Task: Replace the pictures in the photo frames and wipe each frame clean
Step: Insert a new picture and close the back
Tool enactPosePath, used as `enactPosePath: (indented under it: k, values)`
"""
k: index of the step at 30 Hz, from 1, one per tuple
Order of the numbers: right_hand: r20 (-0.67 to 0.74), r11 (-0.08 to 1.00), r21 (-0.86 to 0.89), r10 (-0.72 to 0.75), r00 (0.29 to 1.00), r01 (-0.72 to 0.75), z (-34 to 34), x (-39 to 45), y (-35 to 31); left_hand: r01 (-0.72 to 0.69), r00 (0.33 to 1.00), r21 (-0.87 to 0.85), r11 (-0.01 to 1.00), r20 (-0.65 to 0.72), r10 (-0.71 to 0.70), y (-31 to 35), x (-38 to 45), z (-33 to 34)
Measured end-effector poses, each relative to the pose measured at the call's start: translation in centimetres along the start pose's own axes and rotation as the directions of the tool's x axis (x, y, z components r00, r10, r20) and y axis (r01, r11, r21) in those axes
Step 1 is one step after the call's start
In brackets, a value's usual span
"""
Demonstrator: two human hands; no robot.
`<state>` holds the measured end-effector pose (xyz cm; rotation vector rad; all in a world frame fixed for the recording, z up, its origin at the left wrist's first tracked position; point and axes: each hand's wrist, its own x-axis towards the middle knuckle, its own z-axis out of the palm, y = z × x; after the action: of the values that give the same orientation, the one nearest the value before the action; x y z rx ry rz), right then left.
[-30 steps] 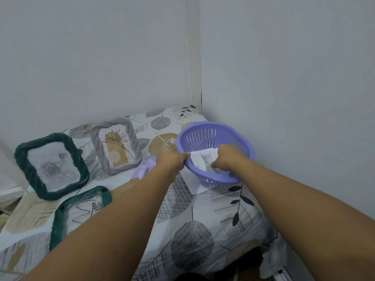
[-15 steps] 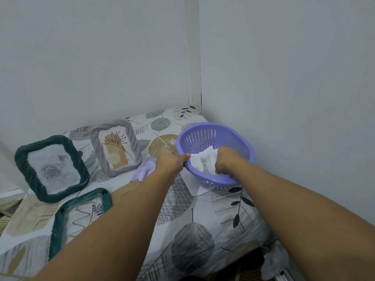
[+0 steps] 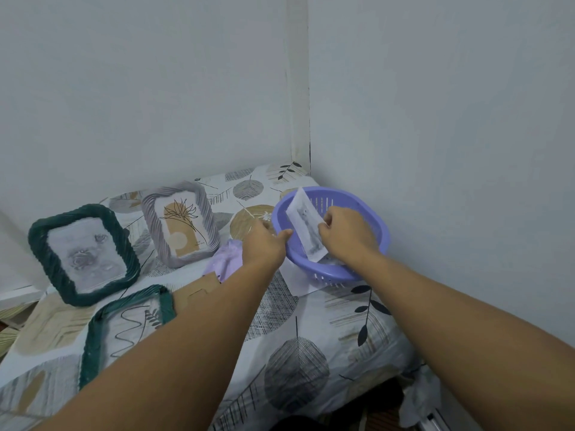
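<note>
My right hand pinches a white printed picture and holds it tilted upright above the purple basket. My left hand grips the basket's near-left rim. A dark green frame with a grey rose picture and a lilac-grey frame with a flower drawing lean against the wall. A second green frame lies flat on the leaf-print cloth, partly under my left forearm. A lilac wiping cloth lies behind my left wrist.
A white sheet of paper lies under the basket's near edge. A brown cardboard backing lies beside the flat frame. Walls meet in a corner just behind the basket. The cloth-covered surface drops off at the front right.
My right hand has lifted the picture out of the basket, from lying inside to standing above the rim. My left hand has stayed on the rim.
</note>
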<state>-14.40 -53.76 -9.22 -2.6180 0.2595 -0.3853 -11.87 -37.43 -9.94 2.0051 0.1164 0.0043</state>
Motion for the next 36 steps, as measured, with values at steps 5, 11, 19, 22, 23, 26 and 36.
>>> enactPosePath:
  k: [5, 11, 19, 22, 23, 26, 36]
  values:
    - [-0.170, 0.985, 0.004, -0.169, 0.971, 0.172, -0.1, -0.8, -2.4, -0.071, 0.997, -0.179, 0.981, -0.017, 0.069, 1.7, -0.7, -1.6]
    - [-0.315, 0.890, -0.073, -0.449, 0.836, 0.451, 0.3, -2.1, -5.7, 0.055, 0.997, -0.331, 0.942, 0.072, -0.033, 4.1, -1.5, -4.9]
    - [-0.085, 0.890, 0.225, -0.387, 0.918, 0.396, 2.1, -4.0, -10.0, 0.023, 0.997, -0.287, 0.958, -0.065, -0.043, 1.1, -2.1, -11.5]
    - [0.012, 0.864, 0.454, -0.251, 0.968, 0.219, 3.5, -4.4, -12.0, 0.039, 0.997, -0.242, 0.969, -0.054, -0.053, -1.2, -2.9, -14.7]
    - [0.051, 0.850, 0.500, -0.220, 0.974, 0.166, 3.9, -4.5, -12.7, 0.045, 0.998, -0.228, 0.973, -0.040, -0.055, -2.1, -3.1, -15.9]
    - [0.233, 0.802, 0.597, -0.189, 0.954, 0.013, 5.0, -5.6, -14.8, 0.091, 0.995, -0.180, 0.979, -0.024, -0.097, -4.3, -4.2, -19.3]
    - [0.516, 0.668, 0.691, -0.187, 0.836, -0.277, 10.3, -9.6, -20.9, 0.112, 0.985, -0.132, 0.985, -0.119, -0.128, -10.2, -7.4, -26.7]
